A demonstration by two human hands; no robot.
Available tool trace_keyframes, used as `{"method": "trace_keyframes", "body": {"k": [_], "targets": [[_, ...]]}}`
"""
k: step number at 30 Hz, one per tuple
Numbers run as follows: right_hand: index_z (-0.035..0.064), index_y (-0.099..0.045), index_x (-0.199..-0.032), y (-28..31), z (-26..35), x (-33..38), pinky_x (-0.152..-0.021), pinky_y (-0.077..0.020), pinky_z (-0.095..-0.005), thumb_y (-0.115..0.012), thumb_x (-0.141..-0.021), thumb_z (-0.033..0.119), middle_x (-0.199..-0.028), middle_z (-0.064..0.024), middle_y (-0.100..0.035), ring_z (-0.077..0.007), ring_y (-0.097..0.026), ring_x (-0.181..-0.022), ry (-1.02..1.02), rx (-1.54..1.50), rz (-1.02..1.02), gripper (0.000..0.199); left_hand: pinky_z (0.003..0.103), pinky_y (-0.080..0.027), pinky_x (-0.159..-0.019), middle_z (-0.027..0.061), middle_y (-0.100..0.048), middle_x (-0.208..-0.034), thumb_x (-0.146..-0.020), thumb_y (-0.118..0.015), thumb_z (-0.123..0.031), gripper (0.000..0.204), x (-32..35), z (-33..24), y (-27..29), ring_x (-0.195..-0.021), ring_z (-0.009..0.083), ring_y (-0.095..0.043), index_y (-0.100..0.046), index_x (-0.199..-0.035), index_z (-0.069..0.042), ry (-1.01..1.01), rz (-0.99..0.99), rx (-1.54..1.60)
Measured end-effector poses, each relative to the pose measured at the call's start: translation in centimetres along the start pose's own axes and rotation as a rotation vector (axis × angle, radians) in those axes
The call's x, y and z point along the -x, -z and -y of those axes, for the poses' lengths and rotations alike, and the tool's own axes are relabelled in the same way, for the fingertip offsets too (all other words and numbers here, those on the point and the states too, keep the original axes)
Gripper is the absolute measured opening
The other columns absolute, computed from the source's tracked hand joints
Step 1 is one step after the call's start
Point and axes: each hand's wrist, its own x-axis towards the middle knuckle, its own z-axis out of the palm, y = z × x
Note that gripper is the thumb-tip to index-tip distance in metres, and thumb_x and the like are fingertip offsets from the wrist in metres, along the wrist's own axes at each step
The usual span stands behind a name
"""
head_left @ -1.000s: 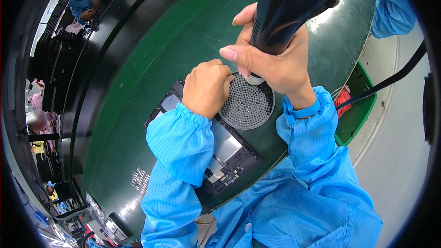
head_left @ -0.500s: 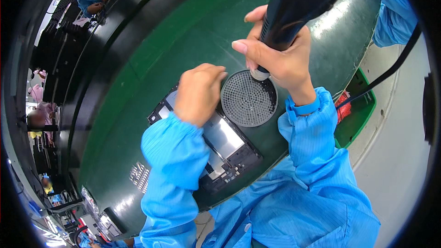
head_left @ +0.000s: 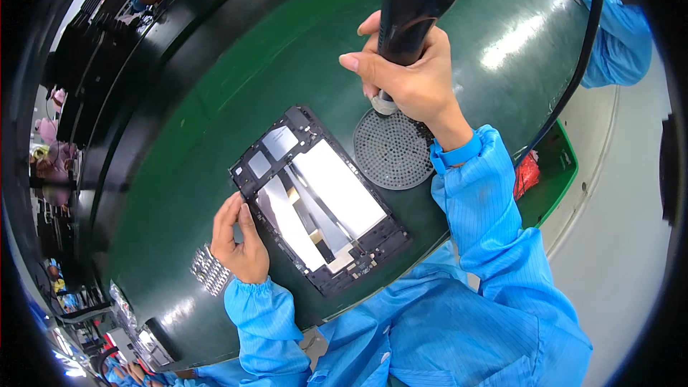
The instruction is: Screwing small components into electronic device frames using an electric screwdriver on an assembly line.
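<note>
Green table [head_left: 179, 201] beneath both hands [head_left: 416, 86] [head_left: 244, 247], black tool [head_left: 419, 0], open device [head_left: 337, 183].

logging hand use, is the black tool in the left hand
No, the right hand grips the black tool.

So the tablet [head_left: 322, 204]'s on the counter [head_left: 186, 172], dish [head_left: 393, 152] just to its right. Left hand [head_left: 244, 244] sits between the tablet and the parts [head_left: 209, 270], further left. Right hand [head_left: 416, 79] has the tool [head_left: 419, 11], tip at the dish's far rim. Bin [head_left: 562, 172]'s right of the counter, bag [head_left: 527, 174] inside.
</note>
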Motion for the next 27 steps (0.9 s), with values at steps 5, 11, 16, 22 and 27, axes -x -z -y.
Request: {"method": "trace_keyframes", "body": {"k": [5, 11, 16, 22, 27], "targets": [[0.0, -0.057, -0.092, -0.2, -0.7, 0.2, -0.044, -0.0429, -0.0228, -0.077, -0.071, -0.002, -0.063, -0.0034, -0.061, -0.009, -0.056, -0.048, 0.024, 0.043, 0.014, 0.029, 0.024, -0.041, -0.056, 0.0083, -0.061, -0.085, -0.083, -0.065, 0.001, 0.014, -0.1, 0.4, 0.4, -0.065, 0.012, -0.052, -0.069, -0.097, 0.001, 0.011, -0.075, -0.008], [-0.0019, -0.055, -0.094, -0.2, -0.7, 0.3, -0.044, -0.0427, -0.0232, -0.073, -0.073, -0.005, -0.06, -0.0045, -0.06, -0.0109, -0.055, -0.045, 0.044, 0.079, 0.049, 0.028, 0.024, -0.041, -0.056, 0.0074, -0.062, -0.081, -0.082, -0.068, 0.0, 0.014, 0.0, -0.1, 0.4, -0.063, 0.0112, -0.051, -0.068, -0.096, 0.001, 0.078, -0.066, 0.021], [-0.0009, -0.055, -0.095, -0.6, -0.8, 0.6, -0.044, -0.0427, -0.0237, -0.073, -0.073, -0.005, -0.061, -0.0042, -0.059, -0.011, -0.055, -0.046, 0.025, 0.063, 0.045, 0.029, 0.023, -0.042, -0.056, 0.0068, -0.063, -0.079, -0.081, -0.069, -0.001, 0.014, 0.3, 0.5, 0.8, -0.062, 0.0098, -0.051, -0.068, -0.095, 0.001, 0.128, -0.072, 0.025], [-0.0005, -0.058, -0.093, -0.2, -0.5, 0.7, -0.045, -0.0413, -0.0215, -0.075, -0.073, 0.0, -0.063, -0.002, -0.06, -0.0083, -0.055, -0.049, 0.001, 0.184, -0.021, 0.026, 0.021, -0.044, -0.056, 0.0061, -0.063, -0.07, -0.077, -0.072, -0.002, 0.013, 0.5, 2.0, 1.2, -0.059, 0.0089, -0.054, -0.069, -0.089, 0.002, 0.265, -0.11, 0.04], [-0.0005, -0.058, -0.093, -0.1, -1.0, 0.5, -0.047, -0.0422, -0.0226, -0.072, -0.075, -0.003, -0.062, -0.0026, -0.06, -0.0098, -0.055, -0.049, 0.079, 0.094, 0.044, 0.024, 0.023, -0.045, -0.052, 0.008, -0.065, -0.072, -0.074, -0.073, 0.0, 0.011, 0.8, 1.7, 1.5, -0.057, 0.0111, -0.056, -0.07, -0.085, 0.0, 0.216, -0.075, 0.0]]}}
